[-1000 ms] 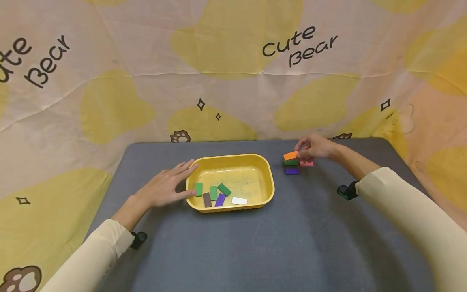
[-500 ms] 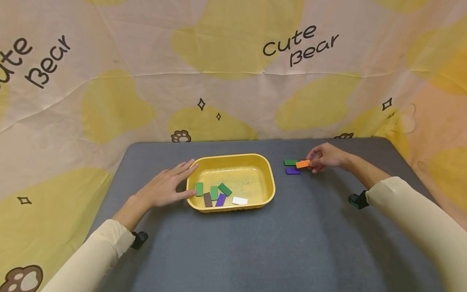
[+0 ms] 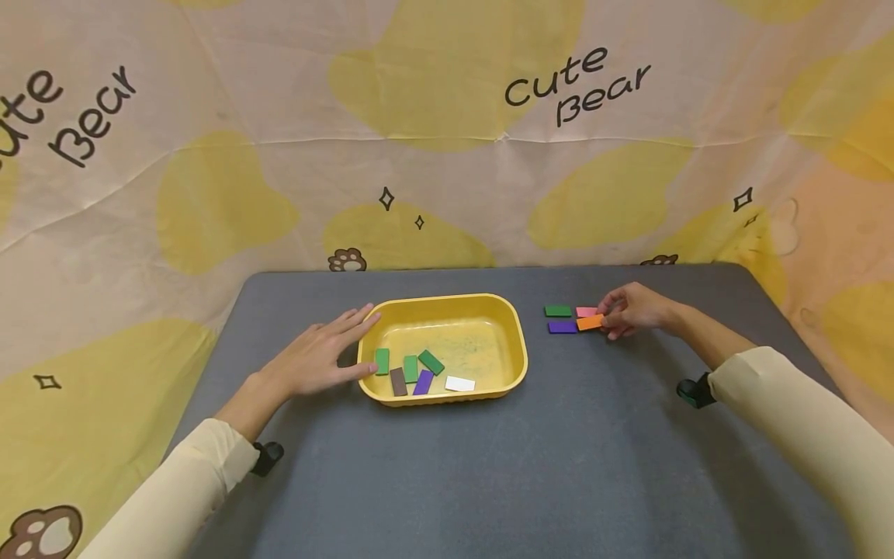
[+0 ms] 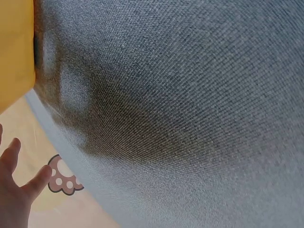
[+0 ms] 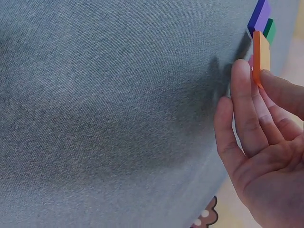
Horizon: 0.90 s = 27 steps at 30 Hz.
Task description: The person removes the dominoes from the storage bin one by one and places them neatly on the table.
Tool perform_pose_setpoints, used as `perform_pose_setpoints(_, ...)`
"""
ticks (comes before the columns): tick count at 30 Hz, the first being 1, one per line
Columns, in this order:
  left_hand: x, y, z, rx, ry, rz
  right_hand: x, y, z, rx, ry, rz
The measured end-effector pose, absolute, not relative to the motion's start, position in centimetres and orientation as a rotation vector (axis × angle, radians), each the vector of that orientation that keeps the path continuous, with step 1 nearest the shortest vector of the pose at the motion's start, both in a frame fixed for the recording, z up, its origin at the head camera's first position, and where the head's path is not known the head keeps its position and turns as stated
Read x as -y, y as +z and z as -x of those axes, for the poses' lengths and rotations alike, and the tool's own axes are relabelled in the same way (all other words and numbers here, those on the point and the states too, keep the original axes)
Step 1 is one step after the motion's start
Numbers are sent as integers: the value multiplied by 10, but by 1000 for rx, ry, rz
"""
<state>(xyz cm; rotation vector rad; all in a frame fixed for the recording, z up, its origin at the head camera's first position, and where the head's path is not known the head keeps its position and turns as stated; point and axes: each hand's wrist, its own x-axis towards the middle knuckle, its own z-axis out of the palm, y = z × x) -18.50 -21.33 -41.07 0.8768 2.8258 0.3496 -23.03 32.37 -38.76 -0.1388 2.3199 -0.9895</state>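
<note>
Grey table (image 3: 489,481), R hand (image 3: 632,310) w/ orange block (image 3: 590,322) nr far-right edge.

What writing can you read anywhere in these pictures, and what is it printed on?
"cute Bear": printed in black on the backdrop cloth, upper right.
"ute Bear": the same words at the cloth's left edge, first letter cut off by the frame.
The yellow tray and the coloured blocks, such as the orange block, show no writing.

"Cute Bear" in black handwriting on the backdrop cloth (image 3: 447,140) facing me, upper right, the same words again at its far left edge, partly cut off
</note>
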Motion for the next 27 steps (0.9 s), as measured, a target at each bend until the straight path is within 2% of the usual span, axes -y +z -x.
perform_pose_setpoints(14, 214, -413, 185, -2845, 351, -882, -326, -396, 230, -2309, -994, 94)
perform_pose_setpoints(27, 213, -412, 184, -2841, 355, -878, -330, -397, 230, -2339, -930, 162)
